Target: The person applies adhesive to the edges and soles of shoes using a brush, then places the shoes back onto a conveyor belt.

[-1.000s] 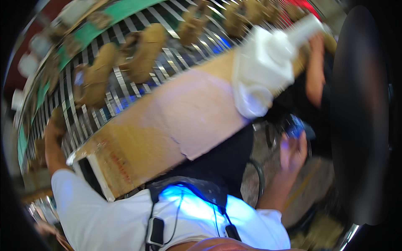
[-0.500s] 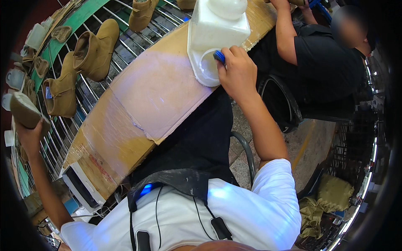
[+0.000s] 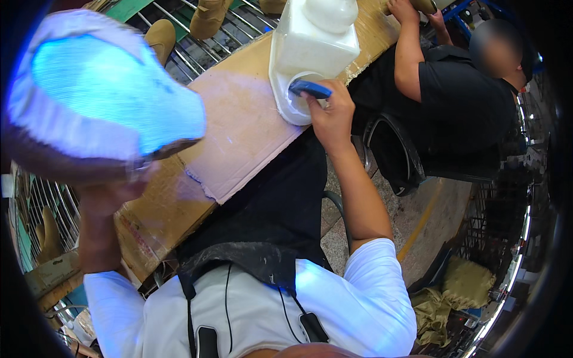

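Observation:
My left hand (image 3: 113, 194) is raised at the left, its fingers wrapped around a tan boot (image 3: 42, 149). The boot's underside faces up, pale and lit bright blue, and it hides part of the rack. At the work board's far end stands a white plastic container (image 3: 313, 48) with a round well at its near side. My right hand (image 3: 333, 119) pinches a flat blue handle (image 3: 311, 89) over that well. The handle's lower end is hidden, so I cannot make out what tool it belongs to.
A cardboard-covered board (image 3: 239, 119) runs diagonally before me. Beyond it, a metal-bar rack holds tan boots (image 3: 209, 17). At the right sits a co-worker in black (image 3: 459, 101) beside a black chair (image 3: 394, 149). Olive cloth (image 3: 468, 280) lies at lower right.
My left hand has brought the boot up from the rack, closer and to the right. My right hand has shifted slightly down, and more of the blue handle now shows, tilted flatter.

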The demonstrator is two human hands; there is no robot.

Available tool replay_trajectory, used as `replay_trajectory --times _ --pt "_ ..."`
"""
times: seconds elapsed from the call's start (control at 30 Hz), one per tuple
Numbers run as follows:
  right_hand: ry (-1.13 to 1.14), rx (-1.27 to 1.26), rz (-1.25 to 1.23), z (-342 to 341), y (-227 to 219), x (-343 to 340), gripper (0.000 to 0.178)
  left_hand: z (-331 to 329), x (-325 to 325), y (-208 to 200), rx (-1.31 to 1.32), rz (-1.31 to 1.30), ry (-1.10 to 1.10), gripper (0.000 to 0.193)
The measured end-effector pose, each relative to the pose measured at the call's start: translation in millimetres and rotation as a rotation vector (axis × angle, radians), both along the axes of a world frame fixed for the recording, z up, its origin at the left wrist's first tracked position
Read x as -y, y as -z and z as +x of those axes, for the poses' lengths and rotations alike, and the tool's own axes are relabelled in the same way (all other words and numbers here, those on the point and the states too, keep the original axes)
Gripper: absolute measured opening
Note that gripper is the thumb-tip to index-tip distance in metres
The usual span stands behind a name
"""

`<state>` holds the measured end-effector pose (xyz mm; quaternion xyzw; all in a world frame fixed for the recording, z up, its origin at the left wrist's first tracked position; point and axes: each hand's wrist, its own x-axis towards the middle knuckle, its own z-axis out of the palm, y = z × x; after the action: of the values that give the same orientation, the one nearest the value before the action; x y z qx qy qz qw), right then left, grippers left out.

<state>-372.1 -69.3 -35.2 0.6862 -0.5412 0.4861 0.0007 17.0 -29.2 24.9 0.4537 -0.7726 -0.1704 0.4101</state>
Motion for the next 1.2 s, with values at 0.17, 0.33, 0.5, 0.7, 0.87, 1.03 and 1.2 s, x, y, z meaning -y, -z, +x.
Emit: replay_trajectory --times 0.17,0.33,0.5,0.7,0.87,1.03,1.2 --pt "-0.289 -0.088 0.269 -17.4 -22.3 3.1 0.016 -75.7 11.0 20.4 -0.140 0.143 -0.060 0.062" --pt "-0.248 0.162 0.386 -32.2 -25.1 -4.1 0.016 -75.3 18.8 11.2 0.035 0.257 -0.017 0.052" --pt "-0.137 0.406 0.431 -28.7 -15.2 -18.8 0.018 -18.5 27.4 44.2 0.263 0.411 -0.028 0.067" --pt "-0.076 0.763 0.448 -28.8 -2.0 -12.0 0.017 -27.9 8.1 59.1 -0.309 0.457 0.057 0.058" --pt "-0.019 0.843 0.405 -23.4 9.6 -19.7 0.016 -52.3 -12.1 67.9 -0.060 0.031 0.062 0.043" --pt "-0.217 1.235 0.439 42.1 -0.8 -51.5 0.014 -60.7 -31.7 69.7 0.151 -0.267 0.053 0.051" --pt "-0.353 1.363 0.606 96.7 16.9 -49.5 0.018 -58.5 -41.5 80.3 0.170 -0.308 0.016 0.050"
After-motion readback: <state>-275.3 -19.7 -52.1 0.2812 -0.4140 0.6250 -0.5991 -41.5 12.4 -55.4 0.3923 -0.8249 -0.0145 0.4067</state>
